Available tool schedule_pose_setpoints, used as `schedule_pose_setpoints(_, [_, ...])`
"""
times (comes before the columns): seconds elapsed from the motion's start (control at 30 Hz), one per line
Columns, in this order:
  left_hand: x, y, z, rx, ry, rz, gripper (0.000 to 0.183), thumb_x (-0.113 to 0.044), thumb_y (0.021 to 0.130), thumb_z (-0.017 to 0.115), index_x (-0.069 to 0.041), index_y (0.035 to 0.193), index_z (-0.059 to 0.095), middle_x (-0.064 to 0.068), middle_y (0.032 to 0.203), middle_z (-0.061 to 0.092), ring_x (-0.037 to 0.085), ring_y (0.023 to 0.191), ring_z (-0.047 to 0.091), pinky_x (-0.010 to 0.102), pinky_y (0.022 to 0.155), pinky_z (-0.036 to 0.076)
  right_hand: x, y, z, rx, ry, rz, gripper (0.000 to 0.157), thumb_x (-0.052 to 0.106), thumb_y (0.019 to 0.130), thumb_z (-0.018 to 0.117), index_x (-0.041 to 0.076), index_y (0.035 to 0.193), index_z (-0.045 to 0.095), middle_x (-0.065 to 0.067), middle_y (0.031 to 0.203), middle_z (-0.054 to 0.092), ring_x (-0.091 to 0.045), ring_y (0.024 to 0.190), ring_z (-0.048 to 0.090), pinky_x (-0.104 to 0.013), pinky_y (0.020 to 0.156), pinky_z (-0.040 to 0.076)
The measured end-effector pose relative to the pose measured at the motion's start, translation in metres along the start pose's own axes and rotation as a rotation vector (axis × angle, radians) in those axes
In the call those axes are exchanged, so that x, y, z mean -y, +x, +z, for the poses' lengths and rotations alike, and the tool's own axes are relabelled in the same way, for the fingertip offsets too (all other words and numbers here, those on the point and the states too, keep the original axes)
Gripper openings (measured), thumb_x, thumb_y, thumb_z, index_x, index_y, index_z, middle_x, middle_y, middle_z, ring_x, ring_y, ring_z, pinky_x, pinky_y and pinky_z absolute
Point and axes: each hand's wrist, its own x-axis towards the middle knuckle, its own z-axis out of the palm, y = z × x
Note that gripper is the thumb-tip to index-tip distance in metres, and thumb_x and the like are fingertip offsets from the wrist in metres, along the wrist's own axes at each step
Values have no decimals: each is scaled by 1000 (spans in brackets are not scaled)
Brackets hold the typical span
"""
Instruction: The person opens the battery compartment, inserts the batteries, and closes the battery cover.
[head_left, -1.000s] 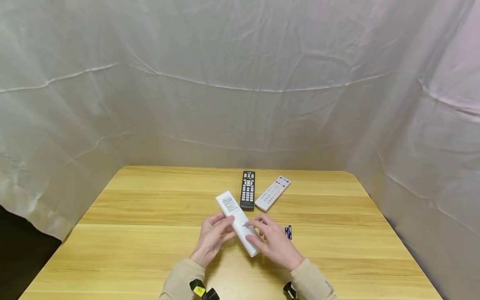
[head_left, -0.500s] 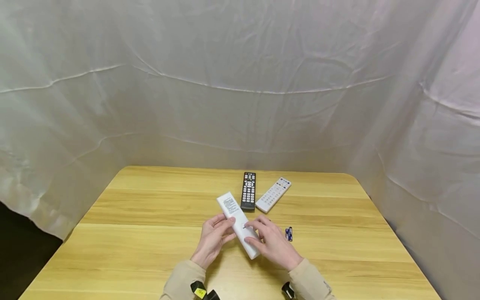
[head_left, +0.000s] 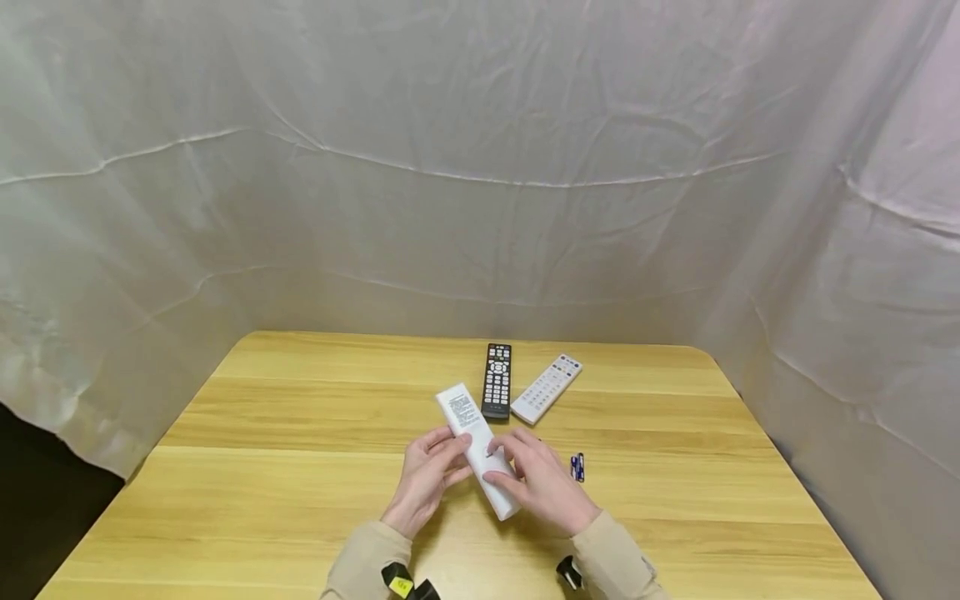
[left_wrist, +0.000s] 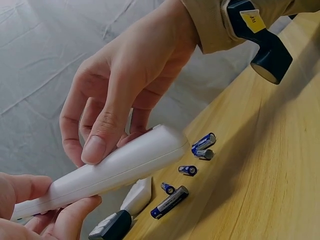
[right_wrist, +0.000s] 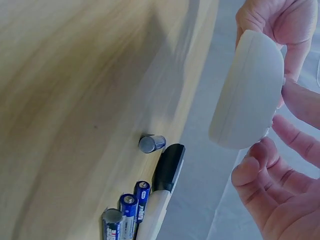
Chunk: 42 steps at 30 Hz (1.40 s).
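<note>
A white remote control (head_left: 474, 442) is held above the table, its printed back facing up. My left hand (head_left: 429, 477) grips its left side, thumb on the back and fingers underneath. My right hand (head_left: 542, 479) has bent fingers and thumb on the lower half of the back, near a small dark mark. In the left wrist view, the right thumb (left_wrist: 95, 149) touches the remote's surface and the other fingers are curled beyond it. The right wrist view shows the remote's rounded end (right_wrist: 250, 95) between both hands; what lies under the right fingertips is partly hidden.
A black remote (head_left: 496, 382) and another white remote (head_left: 546, 389) lie button side up farther back. Blue batteries (head_left: 577, 467) lie to the right of my right hand; several batteries (left_wrist: 187, 170) show in the left wrist view. Pale curtains (head_left: 480, 233) surround the wooden table (head_left: 262, 467).
The right thumb has slid slightly left along the remote's back. The remote has shifted slightly right and down in the head view, and the left hand keeps its grip.
</note>
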Motion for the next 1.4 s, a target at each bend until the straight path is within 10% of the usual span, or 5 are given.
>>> schedule_pose_setpoints(1.4, [3,-1,3,9,50,16,49,-9,98,62,16,137,45,17,110,71,15,88,72,30,82,66,-4,15,-1,126,103,68,26,21,86,79,11,96,57,2,77,51,-5,66,44,-16,54,41])
